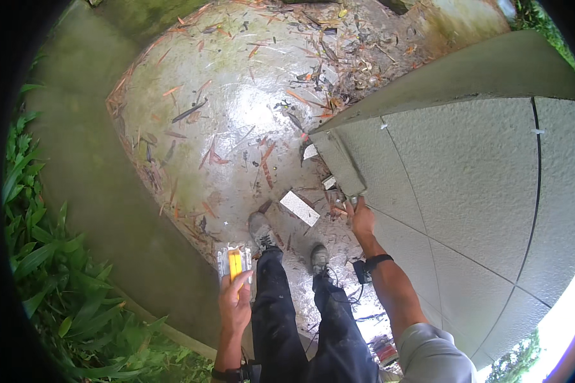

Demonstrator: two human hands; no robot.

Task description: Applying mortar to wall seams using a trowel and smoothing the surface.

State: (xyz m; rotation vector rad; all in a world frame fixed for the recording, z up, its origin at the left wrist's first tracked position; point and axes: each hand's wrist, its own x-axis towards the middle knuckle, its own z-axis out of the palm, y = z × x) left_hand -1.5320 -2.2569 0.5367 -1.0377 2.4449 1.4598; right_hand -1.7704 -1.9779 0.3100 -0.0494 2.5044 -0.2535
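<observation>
My left hand (235,305) is closed round the yellow handle of a flat metal trowel (224,263), its plate smeared grey. It is held low in front of me, left of my legs. My right hand (362,220) is closed at the lower end of a narrow grey strip (346,167), along the left edge of a tiled surface (473,172). Something small and greyish shows at its fingertips; I cannot make out what. Left of that hand, a loose white rectangular tile piece (299,209) lies on the wet floor.
Dry leaves and debris (364,70) litter the wet concrete floor (236,153). Smaller white offcuts (329,182) lie by the tiled surface's edge. A low, greenish concrete wall (108,204) curves along the left, with leafy plants (64,281) beyond. White clips (538,131) sit in the tile joints.
</observation>
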